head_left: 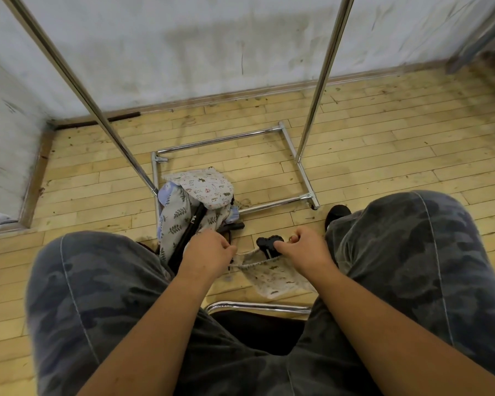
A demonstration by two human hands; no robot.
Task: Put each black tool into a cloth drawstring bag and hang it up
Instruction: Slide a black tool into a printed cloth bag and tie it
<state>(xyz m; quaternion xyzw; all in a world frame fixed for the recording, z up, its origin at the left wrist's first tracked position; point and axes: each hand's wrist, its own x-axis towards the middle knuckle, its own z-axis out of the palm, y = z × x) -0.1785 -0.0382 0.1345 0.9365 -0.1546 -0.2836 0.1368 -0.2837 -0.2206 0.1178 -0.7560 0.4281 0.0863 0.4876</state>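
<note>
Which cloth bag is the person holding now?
The speckled bag between the knees, held by left hand and right hand; the other bags lie piled on the floor.

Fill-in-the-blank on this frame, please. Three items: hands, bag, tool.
1. The tool poking out of the bag is ____ in colour.
2. Of the left hand and right hand, ____ hold the bag.
3. The pile of spare bags lies on the ____, at the rack's base.

Missing words: black; both; floor.
</note>
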